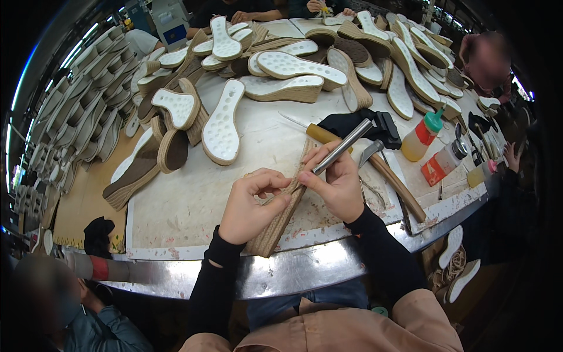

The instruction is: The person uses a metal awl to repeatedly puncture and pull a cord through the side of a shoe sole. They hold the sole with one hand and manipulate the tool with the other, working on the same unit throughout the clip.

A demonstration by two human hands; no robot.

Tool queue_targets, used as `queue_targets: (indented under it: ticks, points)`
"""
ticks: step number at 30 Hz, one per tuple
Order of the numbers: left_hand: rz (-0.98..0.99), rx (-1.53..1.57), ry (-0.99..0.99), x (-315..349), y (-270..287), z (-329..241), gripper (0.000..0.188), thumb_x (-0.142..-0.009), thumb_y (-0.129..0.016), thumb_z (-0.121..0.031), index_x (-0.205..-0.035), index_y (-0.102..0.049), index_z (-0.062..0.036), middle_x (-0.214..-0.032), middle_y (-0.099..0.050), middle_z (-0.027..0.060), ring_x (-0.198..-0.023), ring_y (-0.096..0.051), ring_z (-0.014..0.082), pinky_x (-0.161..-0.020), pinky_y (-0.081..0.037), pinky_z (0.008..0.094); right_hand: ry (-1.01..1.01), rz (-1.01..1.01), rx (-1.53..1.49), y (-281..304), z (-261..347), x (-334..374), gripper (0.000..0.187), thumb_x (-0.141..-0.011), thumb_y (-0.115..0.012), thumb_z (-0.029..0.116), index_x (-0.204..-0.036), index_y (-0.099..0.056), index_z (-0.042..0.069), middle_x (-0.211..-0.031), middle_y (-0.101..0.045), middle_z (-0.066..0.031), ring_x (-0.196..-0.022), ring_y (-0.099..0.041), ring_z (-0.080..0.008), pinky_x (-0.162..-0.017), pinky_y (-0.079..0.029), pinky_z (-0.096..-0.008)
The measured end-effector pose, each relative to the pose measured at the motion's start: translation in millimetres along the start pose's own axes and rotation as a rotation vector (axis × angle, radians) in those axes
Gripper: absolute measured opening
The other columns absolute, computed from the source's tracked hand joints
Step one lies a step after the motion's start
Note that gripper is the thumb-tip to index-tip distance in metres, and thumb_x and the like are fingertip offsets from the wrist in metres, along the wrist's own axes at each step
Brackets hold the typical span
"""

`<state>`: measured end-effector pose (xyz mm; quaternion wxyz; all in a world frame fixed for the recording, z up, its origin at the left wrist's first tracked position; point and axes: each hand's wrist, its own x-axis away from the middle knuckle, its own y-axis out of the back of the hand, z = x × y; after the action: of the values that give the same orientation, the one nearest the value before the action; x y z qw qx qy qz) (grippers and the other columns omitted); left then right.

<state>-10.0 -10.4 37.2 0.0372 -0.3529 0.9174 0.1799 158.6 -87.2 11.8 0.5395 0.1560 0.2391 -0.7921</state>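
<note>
Right in front of me, the person has a braided wedge sole (271,232) in both hands, at the near edge of the desk (176,217). The left hand (252,202) pinches at the braid, though I can't make out what sits between its fingertips. The right hand (335,186) closes on the upper end and a metal rod (350,139) together. A hammer (400,188) and a yellow-handled awl (321,134) lie near it; white-topped soles (302,67) are heaped beyond.
</note>
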Motion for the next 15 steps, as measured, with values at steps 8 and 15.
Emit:
queue_targets:
  ticks: [8, 15]
  points:
    - [-0.029, -0.017, 0.005, -2, -1, 1, 0.019, -0.073, -0.066, -0.006, -0.091, -0.068, 0.0003, -0.092, -0.065, 0.0041, -0.076, -0.058, 0.0104, -0.067, -0.042, 0.0224, -0.040, -0.048, 0.110, -5, 4, 0, 0.037, -0.076, -0.071, 0.000, -0.101, -0.045, 0.005, -0.089, -0.053, -0.0032, -0.084, -0.052, -0.0090, -0.083, -0.041, -0.0256]
    - [-0.082, 0.039, 0.025, -3, -6, 0, 0.018, -0.072, -0.065, -0.002, -0.090, -0.068, 0.0027, -0.088, -0.064, 0.0071, -0.077, -0.060, 0.0114, -0.063, -0.044, 0.0235, -0.073, -0.079, 0.190, -12, 2, -7, 0.034, -0.076, -0.071, 0.000, -0.099, -0.047, 0.005, -0.089, -0.052, -0.0018, -0.083, -0.052, -0.0091, -0.079, -0.042, -0.0247]
